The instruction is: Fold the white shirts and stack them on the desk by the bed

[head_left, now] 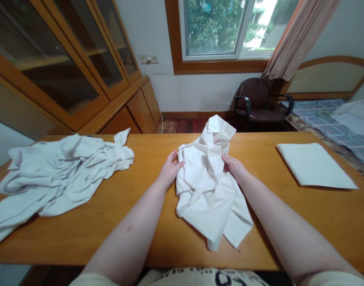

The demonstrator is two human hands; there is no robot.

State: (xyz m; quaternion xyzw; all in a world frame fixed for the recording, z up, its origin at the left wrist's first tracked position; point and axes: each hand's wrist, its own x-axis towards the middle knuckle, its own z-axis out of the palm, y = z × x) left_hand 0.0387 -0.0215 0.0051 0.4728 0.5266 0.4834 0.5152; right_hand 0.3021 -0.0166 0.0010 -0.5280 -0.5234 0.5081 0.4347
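Observation:
A crumpled white cloth [200, 167] lies in loose folds at the middle of the wooden table, its upper end reaching the far edge and a pointed corner hanging toward me. My left hand [170, 170] grips its left side, thumb on top and the other fingers partly hidden behind the fabric. On the opposite side my right hand [234, 167] pinches the cloth's edge, with some fingertips tucked under it. Whether the cloth is a garment or a plain sheet, I cannot tell.
A heap of rumpled white cloths [65, 171] covers the left of the table [152, 151]. A flat, folded white cloth [314, 165] lies at the right. Beyond the table stand a glass-doored cabinet [116, 95], a brown armchair [256, 99] and a bed [328, 115].

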